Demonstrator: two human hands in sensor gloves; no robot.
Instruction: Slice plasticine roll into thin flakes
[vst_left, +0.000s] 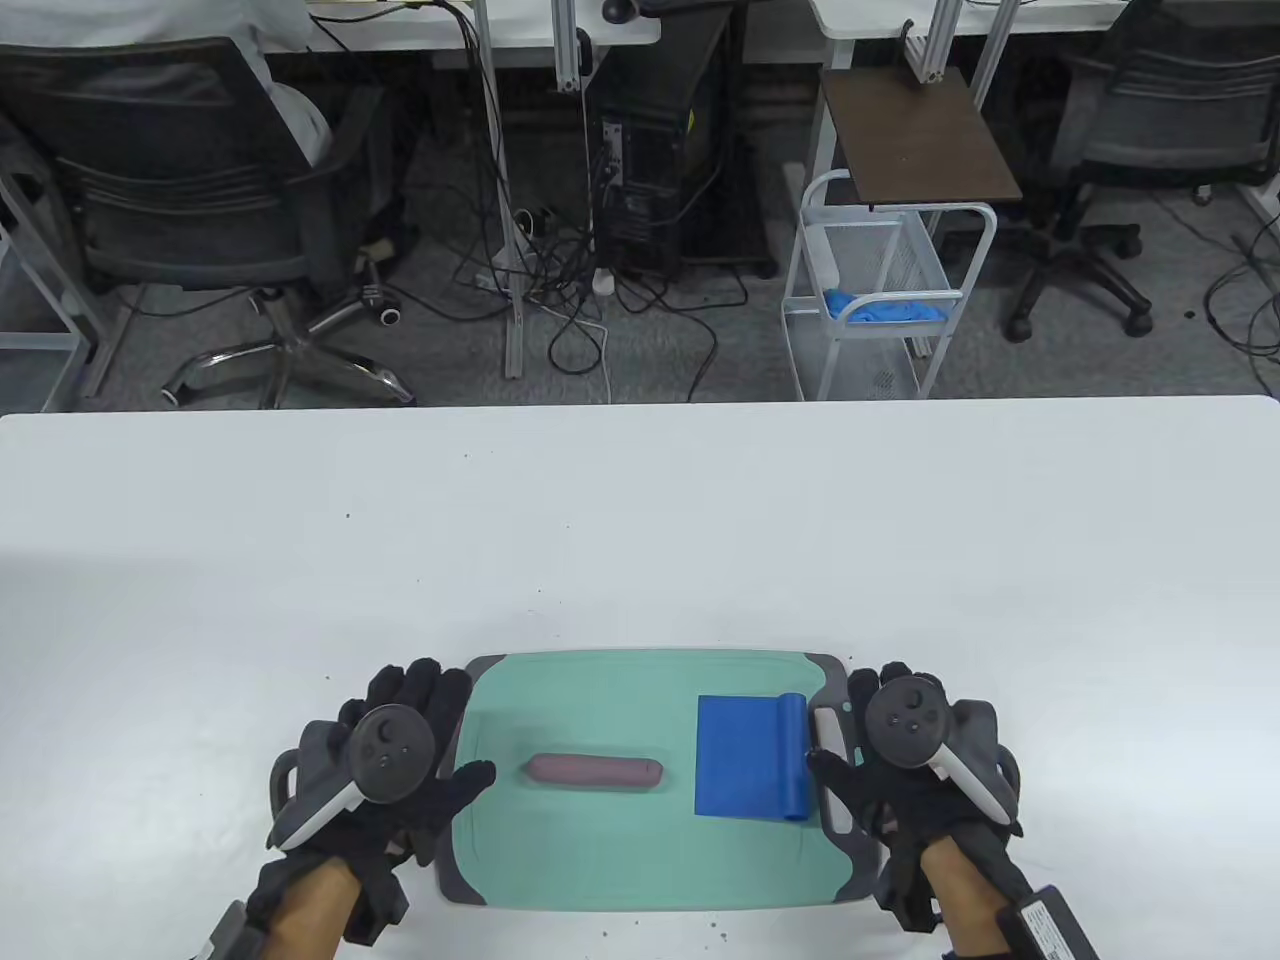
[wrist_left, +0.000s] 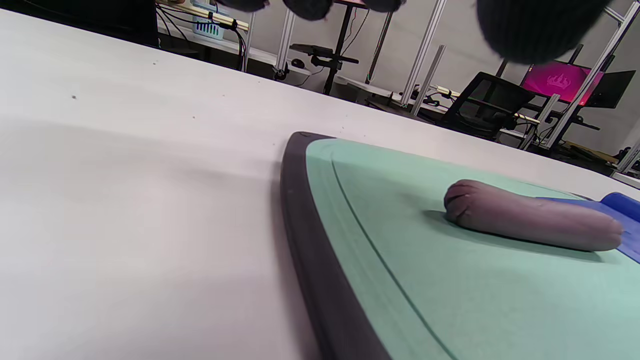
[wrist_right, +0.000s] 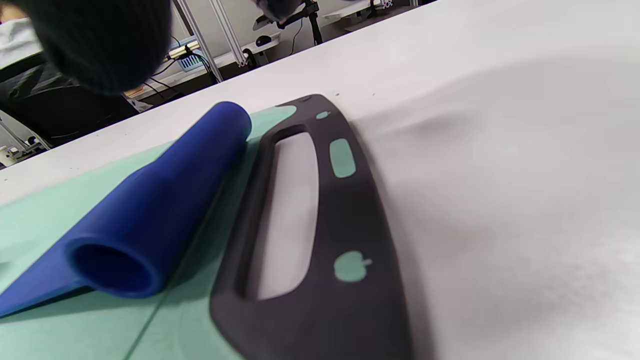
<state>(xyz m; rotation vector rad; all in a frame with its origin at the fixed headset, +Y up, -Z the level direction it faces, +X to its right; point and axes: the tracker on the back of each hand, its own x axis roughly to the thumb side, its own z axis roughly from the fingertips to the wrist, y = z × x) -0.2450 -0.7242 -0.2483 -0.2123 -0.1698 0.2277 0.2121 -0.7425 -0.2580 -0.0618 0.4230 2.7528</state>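
A smooth, matte brownish plasticine roll (vst_left: 596, 771) lies low in the frame on a green cutting board (vst_left: 600, 850), left of a blue plastic scraper (vst_left: 752, 757). The left hand (vst_left: 385, 765) and right hand (vst_left: 900, 760) flank the board, fingers spread, holding nothing.

grey carpet floor (vst_left: 700, 370), office chairs (vst_left: 190, 200), white wire cart (vst_left: 870, 290), computer tower (vst_left: 640, 180), tangled cables (vst_left: 560, 280), white table (vst_left: 640, 520)

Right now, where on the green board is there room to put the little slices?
Bare green lies between the plasticine roll and the board's far rim, and again toward its near rim. A narrower gap separates the roll from the blue scraper. It is crowded at both ends, by the left hand and right hand.
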